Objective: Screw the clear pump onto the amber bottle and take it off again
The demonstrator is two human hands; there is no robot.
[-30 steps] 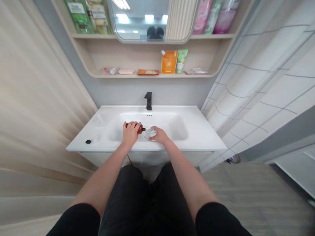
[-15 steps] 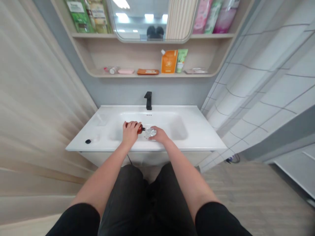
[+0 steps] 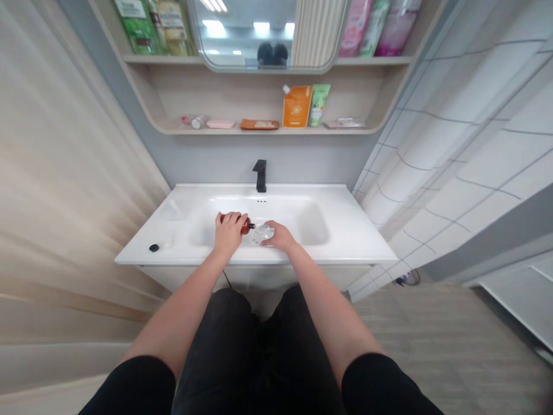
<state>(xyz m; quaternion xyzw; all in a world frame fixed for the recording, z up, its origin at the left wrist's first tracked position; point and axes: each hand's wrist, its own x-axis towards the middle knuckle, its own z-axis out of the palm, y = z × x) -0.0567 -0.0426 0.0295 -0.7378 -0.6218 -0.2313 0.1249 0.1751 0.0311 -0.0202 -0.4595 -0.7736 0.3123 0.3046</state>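
Observation:
My left hand (image 3: pixel 228 235) is wrapped around a reddish-brown bottle (image 3: pixel 245 226), tipped on its side with its dark neck pointing right. Closed around a clear cup (image 3: pixel 264 232) is my right hand (image 3: pixel 280 236); the cup leans with its mouth toward the bottle. The bottle's neck sits at the cup's mouth, and I cannot tell whether they touch or whether liquid flows. Both are held over the white sink basin (image 3: pixel 313 222).
A black faucet (image 3: pixel 260 176) stands behind the basin. On the counter's left lie a small black cap (image 3: pixel 154 248) and a clear object (image 3: pixel 175 210). Above, a shelf (image 3: pixel 207 131) holds an orange pouch (image 3: pixel 297 106), a green tube (image 3: pixel 318 105) and several small items, beneath a mirror (image 3: pixel 246 34).
Both hands keep nearly the same places, with the bottle and cup still in them. The view has shifted very slightly.

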